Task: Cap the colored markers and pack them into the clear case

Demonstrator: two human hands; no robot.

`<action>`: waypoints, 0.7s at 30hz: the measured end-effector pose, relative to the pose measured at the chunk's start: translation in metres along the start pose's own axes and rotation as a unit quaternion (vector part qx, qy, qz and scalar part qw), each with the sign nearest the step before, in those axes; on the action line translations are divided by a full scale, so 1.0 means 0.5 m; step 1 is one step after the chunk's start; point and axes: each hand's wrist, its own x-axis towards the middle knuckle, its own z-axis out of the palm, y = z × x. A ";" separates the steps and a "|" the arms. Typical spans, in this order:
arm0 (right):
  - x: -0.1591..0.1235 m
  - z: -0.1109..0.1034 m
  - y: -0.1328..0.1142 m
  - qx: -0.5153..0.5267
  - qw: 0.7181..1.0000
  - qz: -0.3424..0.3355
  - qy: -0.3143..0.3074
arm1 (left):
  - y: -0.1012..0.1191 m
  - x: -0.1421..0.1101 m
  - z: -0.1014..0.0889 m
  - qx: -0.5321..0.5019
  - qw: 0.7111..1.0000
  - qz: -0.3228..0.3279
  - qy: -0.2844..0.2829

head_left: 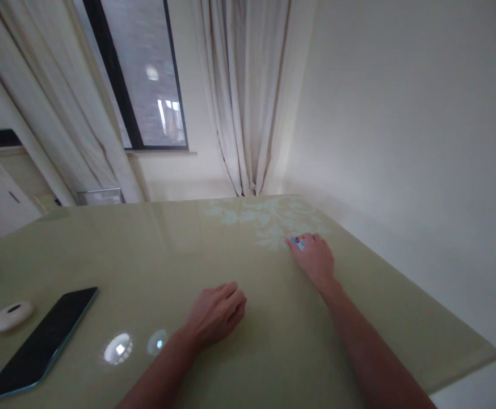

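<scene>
My right hand (315, 258) reaches far across the glossy olive table (154, 255), fingers closed over a small colourful object (298, 242) with red and blue marks; most of it is hidden under the fingers. My left hand (217, 312) rests on the table nearer to me, fingers curled loosely into a soft fist with nothing visible in them. The two hands lie apart, the left below and to the left of the right.
A dark tablet (39, 341) lies at the near left, a small white oval device (11, 315) beside it. A white floral pattern (269, 218) marks the far tabletop. Curtains (248, 96), a window (146, 74) and a white wall (401, 142) stand behind.
</scene>
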 end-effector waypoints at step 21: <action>-0.037 0.014 -0.053 0.028 0.994 -0.059 -0.087 | 0.003 -0.022 0.061 -0.245 0.928 -0.254 -0.117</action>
